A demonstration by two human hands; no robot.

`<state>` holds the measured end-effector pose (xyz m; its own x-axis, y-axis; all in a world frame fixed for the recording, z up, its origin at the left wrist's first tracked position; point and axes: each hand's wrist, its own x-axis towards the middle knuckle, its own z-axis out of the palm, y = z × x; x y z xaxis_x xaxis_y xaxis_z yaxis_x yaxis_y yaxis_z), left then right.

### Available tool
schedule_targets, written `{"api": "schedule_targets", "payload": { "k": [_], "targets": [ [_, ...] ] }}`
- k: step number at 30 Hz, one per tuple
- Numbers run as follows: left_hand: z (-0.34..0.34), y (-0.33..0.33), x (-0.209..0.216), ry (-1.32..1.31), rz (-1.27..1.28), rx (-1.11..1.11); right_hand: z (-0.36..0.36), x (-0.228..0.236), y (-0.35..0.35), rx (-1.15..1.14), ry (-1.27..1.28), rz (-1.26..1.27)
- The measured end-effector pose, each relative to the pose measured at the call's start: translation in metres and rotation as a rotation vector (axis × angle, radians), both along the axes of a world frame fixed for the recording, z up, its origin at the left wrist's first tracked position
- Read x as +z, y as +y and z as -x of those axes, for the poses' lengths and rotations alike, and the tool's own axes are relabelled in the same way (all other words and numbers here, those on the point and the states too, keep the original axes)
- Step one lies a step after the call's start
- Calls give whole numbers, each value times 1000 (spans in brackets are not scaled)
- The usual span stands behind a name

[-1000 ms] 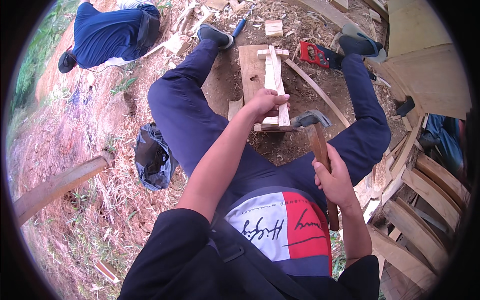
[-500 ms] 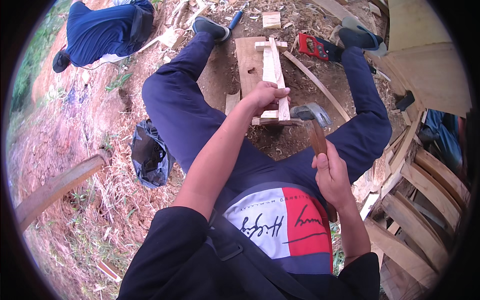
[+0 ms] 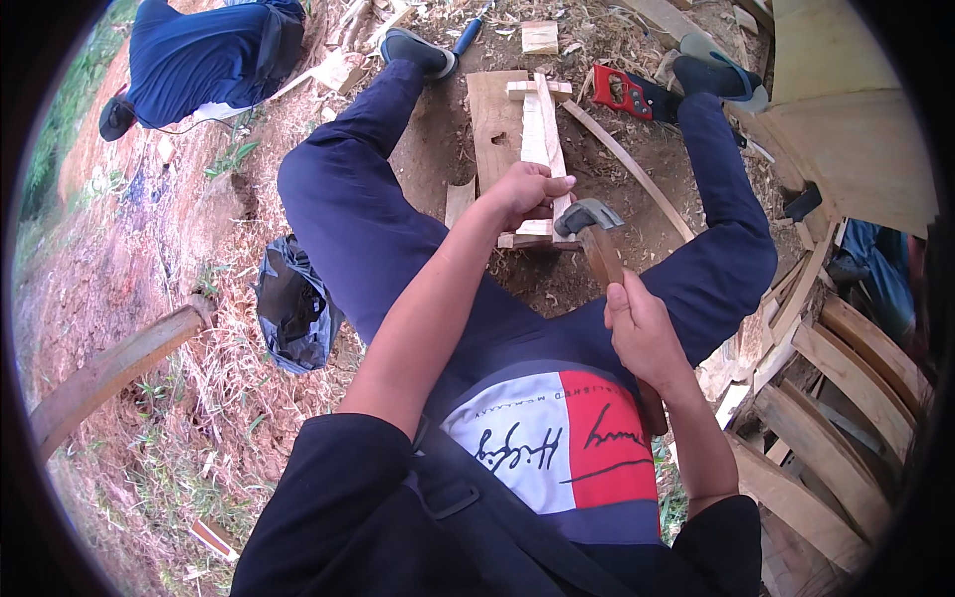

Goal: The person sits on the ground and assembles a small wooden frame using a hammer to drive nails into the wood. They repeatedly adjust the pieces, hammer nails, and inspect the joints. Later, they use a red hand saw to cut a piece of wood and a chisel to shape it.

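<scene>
My left hand (image 3: 529,195) is closed around a narrow wooden strip (image 3: 549,124), near its close end, with the thumb along the top. The strip lies lengthwise over a small wooden frame with a short crosspiece (image 3: 524,91) at the far end and another pale block (image 3: 534,228) at the near end. In my right hand (image 3: 642,326) is a claw hammer (image 3: 602,254), gripped by its wooden handle. Its metal head is over the strip's near end, just right of my left fingers; whether it touches the wood I cannot tell.
A wide board (image 3: 494,119) lies under the frame's left side. To the far right is a red-handled saw (image 3: 625,95), with a thin curved batten (image 3: 632,159) nearer. A black plastic bag (image 3: 295,308) sits left of my leg. Curved planks (image 3: 826,453) are stacked right. Another person (image 3: 204,60) bends over far left.
The hammer in my right hand has swung left and slightly away from me, its head now over the strip's near end. My left hand keeps its hold on the strip.
</scene>
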<state>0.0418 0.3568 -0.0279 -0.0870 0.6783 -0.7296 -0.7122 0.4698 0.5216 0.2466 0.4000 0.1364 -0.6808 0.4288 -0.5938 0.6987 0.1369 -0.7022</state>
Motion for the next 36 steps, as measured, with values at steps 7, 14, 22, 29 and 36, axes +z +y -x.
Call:
{"api": "schedule_targets", "payload": {
  "k": [7, 14, 22, 29, 36],
  "targets": [
    [3, -7, -1, 16, -16, -39, 11, 54, -2, -327, 216, 64],
    [-1, -9, -1, 54, 7, -30, 3, 19, -5, -7, 79, -100],
    [-4, -5, -2, 46, 0, -23, -9, -9, -11, -5, -14, -116],
    [-2, -9, 9, 26, 16, -21, 0, 25, -19, -172, 151, -198],
    [3, -17, 4, 65, 29, -43, 0, 51, -10, -434, 182, 170]
  ]
}}
